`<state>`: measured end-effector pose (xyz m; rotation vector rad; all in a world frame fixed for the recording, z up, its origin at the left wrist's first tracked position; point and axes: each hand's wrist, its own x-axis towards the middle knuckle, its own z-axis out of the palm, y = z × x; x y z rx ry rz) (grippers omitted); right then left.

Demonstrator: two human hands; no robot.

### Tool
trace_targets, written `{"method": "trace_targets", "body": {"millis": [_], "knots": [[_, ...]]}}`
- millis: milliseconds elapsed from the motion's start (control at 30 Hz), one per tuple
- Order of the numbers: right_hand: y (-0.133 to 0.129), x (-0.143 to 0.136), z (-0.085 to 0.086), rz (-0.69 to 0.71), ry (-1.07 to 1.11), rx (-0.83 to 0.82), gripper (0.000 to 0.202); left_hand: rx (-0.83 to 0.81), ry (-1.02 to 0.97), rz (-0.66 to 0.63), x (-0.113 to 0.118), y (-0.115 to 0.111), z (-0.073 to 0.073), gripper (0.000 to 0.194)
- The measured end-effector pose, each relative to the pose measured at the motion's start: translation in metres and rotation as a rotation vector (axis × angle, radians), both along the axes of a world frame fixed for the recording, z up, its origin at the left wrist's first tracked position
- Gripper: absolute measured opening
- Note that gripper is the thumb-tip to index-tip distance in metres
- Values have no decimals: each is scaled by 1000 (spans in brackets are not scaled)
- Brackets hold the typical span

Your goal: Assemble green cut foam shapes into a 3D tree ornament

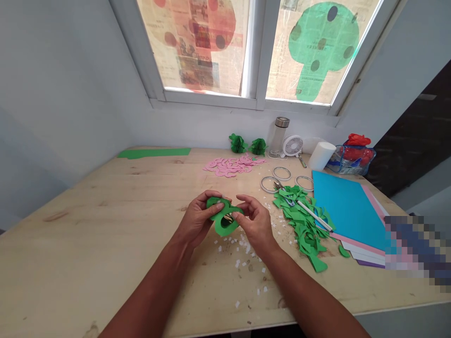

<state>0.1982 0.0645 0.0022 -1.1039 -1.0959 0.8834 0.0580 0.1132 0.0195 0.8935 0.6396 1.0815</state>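
Held up over the middle of the table is a green paper cutout (222,229), rounded, with an oval hole in its lower part. My left hand (201,213) grips its upper left side, thumb on top. With thumb and bent fingers, my right hand (256,221) pinches the right edge of the same cutout. Whether it is one layer or several stacked ones, I cannot tell. Small white paper bits (243,244) lie scattered on the table below my hands. To the right of my right hand is a heap of green paper scraps (305,230).
A white pen (314,216) and scissors (278,186) lie on the scraps, near tape rolls (282,173). Blue paper (347,206) tops a sheet stack at right. Pink cutouts (230,166), green paper balls (258,146), a bottle (278,136) and a small fan (292,146) stand behind.
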Motion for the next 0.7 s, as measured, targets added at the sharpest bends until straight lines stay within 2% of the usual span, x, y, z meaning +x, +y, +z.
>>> {"method": "trace_targets", "body": {"millis": [167,300,533,633,700], "knots": [[3,-1,-1,33,147,-55,36,-13,18,28,1,2,-2,34],[3,0,1,44,157,-76,39,-27,43,30,2,1,-2,38],[6,2,-3,24,167,-57,30,4,27,57,3,2,0,39],[8,4,-5,-41,138,-56,30,5,16,165,2,7,-5,27],[9,7,-7,-91,78,-59,31,34,78,269,1,10,-10,28]]}}
